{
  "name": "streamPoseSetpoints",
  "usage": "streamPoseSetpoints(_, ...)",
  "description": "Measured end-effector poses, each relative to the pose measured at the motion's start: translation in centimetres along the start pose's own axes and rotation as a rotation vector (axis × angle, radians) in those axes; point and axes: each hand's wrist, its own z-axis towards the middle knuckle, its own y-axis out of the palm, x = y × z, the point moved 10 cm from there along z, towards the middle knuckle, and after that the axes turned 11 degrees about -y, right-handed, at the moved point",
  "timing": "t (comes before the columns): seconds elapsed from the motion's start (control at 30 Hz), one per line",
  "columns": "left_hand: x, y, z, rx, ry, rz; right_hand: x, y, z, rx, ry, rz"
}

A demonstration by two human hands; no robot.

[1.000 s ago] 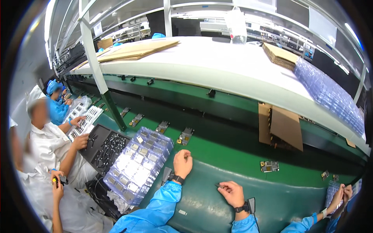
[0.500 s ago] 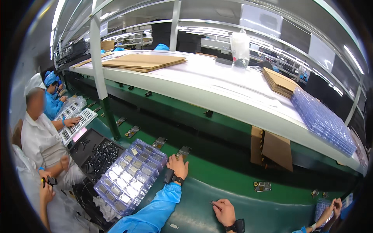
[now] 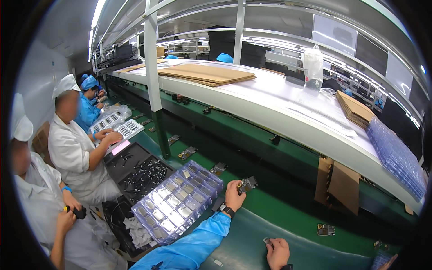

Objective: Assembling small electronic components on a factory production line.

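My left hand (image 3: 234,198), in a blue sleeve with a black wrist strap, closes its thumb and fingers on the near edge of a circuit board (image 3: 249,183) over the green belt. My right hand (image 3: 278,254) is lower, near the bottom edge, pinching a small flat silvery piece (image 3: 266,240) between thumb and finger. To the left of my left forearm stands a stack of clear plastic trays (image 3: 179,198), its pockets filled with several flat metallic parts. A small pale piece (image 3: 218,263) lies on the green bench beside my forearm.
More circuit boards (image 3: 219,168) lie along the belt (image 3: 288,211). A black tray of small black parts (image 3: 143,173) is beyond the clear trays. Two people in white (image 3: 74,135) sit at left. A white shelf (image 3: 270,96) with cardboard sheets and a metal post (image 3: 154,81) stand over the belt.
My left fingers, reaching onto the circuit board before, now grip its edge. The view has swung left, so the scene appears farther right. My right hand still holds the silvery piece, now more visible.
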Motion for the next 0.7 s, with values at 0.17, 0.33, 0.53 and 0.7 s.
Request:
streamPoseSetpoints(0.17, 0.1, 3.5, -2.9, -0.279, -0.226, -0.461, 1.8, -0.6, -0.6, 0.064, 0.086, 0.05)
streamPoseSetpoints(0.33, 0.6, 4.9, -10.3, -0.504, -0.347, -0.59, 2.1, -0.1, -0.4, -0.028, 0.098, 0.158)
streamPoseSetpoints(0.53, 2.3, 4.8, -13.5, -0.544, -0.157, -0.288, 3.0, 0.6, -1.0, -0.066, 0.211, 0.098)
streamPoseSetpoints(0.7, 2.9, 4.5, -13.6, -0.531, -0.172, -0.232, 3.4, 0.5, -0.7, 0.014, 0.242, -0.001)
